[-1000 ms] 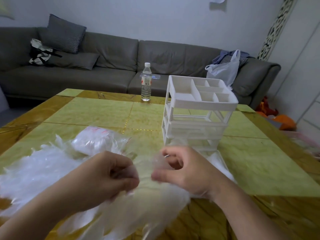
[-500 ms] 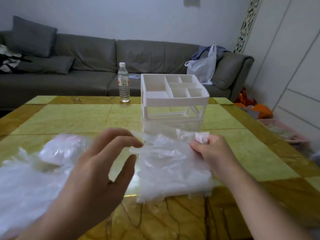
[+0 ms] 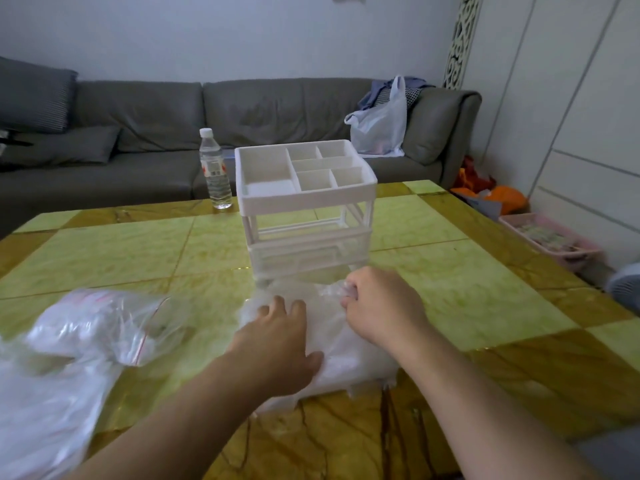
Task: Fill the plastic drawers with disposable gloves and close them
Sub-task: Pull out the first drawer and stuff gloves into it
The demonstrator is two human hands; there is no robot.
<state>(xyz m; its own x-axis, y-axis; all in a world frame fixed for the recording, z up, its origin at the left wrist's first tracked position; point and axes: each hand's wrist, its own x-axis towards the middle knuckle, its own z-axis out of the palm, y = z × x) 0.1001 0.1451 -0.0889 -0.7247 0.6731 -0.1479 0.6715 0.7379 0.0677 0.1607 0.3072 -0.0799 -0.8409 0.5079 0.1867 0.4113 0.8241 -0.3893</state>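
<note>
A white plastic drawer unit (image 3: 306, 209) with a divided top tray stands mid-table. Its upper slot is an empty frame. In front of it lies a pulled-out drawer heaped with clear disposable gloves (image 3: 332, 348). My left hand (image 3: 277, 344) presses flat on the glove heap with straight fingers. My right hand (image 3: 377, 303) pinches crinkled glove plastic at the heap's far right side, close to the unit's base. A zip bag (image 3: 104, 323) of more gloves and a loose pile of gloves (image 3: 38, 410) lie at the left.
A water bottle (image 3: 214, 171) stands behind the unit at the green and yellow table's (image 3: 467, 278) far edge. A grey sofa (image 3: 242, 116) with a white plastic bag (image 3: 381, 126) is beyond. A pink basket (image 3: 550, 237) sits on the floor at the right.
My left hand has come down from the air and now presses on the gloves in the drawer. My right hand has lowered the glove plastic onto the heap, still pinching it.
</note>
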